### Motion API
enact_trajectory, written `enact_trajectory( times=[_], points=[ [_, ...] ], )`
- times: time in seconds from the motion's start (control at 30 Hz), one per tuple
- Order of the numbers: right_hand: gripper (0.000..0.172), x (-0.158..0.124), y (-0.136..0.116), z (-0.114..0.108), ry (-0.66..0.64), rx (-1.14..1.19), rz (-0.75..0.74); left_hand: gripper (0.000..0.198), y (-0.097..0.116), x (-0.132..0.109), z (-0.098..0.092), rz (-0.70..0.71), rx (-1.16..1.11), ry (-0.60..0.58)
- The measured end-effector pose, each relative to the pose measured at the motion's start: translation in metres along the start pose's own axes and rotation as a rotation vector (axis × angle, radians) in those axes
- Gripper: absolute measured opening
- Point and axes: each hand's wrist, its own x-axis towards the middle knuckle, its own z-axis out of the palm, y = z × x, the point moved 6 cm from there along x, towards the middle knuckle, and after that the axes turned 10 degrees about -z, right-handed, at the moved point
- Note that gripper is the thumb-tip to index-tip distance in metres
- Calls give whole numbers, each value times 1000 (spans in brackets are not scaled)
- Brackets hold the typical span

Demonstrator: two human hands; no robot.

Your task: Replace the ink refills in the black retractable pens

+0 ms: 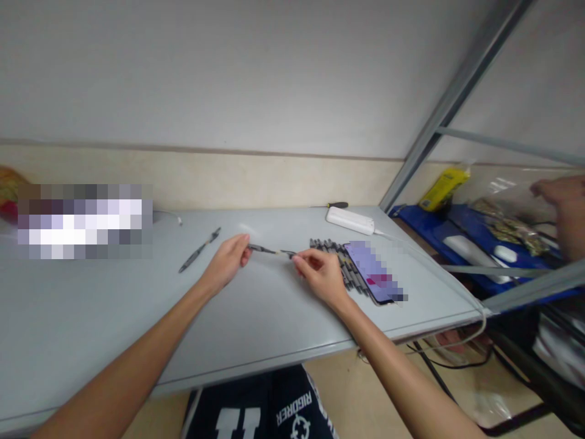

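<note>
Slim dark pen [265, 249] stretched between left hand [228, 259] and right hand [322, 274]

Clock hours counted from the slim dark pen, itself near mid-view over the grey table [256, 329]. Nearly level, with a short pale stretch toward the right end; whether in one piece or in two parts, hard to tell. Also impossible to tell: contact with the tabletop.

At nine o'clock, left hand closed on one end, thumb and fingers pressed together. Between three and four, right hand pinched on the other end by thumb and forefinger, with a small gap behind the pinch.

Farther out at nine, beyond the left hand, a loose pen [200, 251], slanted from between seven and eight up to between one and two. Just past three, behind the right hand, a row of pens [351, 277] lying side by side, close against a phone [369, 268] with lit, pixelated screen.

Between two and three, a white power strip [350, 221]; at two, near the wall, a dark-handled screwdriver [338, 205]. Far out near three, over a blue surface [414, 219], part of another person [571, 207].
</note>
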Motion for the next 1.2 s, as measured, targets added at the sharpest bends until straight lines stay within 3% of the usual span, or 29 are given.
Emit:
enact_trajectory(
  times=[0.13,0.23,0.3,0.4,0.5,0.6,0.67,0.77,0.83,0.93,1.0,1.2],
  points=[
    [52,-2,0,4,-76,-99,7,33,4,-1,2,74,-14,-36],
    [58,-2,2,4,-73,-121,28,30,2,1,1,79,-77,-44],
    [53,-2,1,2,-57,-125,29,29,-1,2,-1,59,-123,-36],
    [29,-1,-4,-2,1,-114,-19,28,-3,4,-2,34,-159,-11],
    [34,-1,-11,0,-15,-113,-117,27,-2,3,-3,20,-162,1],
    [17,-3,-14,3,-53,-191,-191,27,-2,3,-2,26,-155,-10],
    [19,-3,-14,6,-92,-252,-191,26,-3,3,-3,33,-153,-21],
    [40,-5,-12,13,-205,-295,-165,26,-4,4,-4,36,-150,-17],
    [45,-6,-12,16,-247,-300,-162,25,-4,5,-4,28,-151,0],
    [27,-7,-14,14,-198,-299,-189,26,-4,6,-6,16,-151,27],
    [34,-8,-14,11,-142,-289,-216,26,-4,7,-7,15,-154,41],
    [19,-9,-14,9,-104,-303,-253,26,-7,8,-7,26,-178,23]
  ],
)
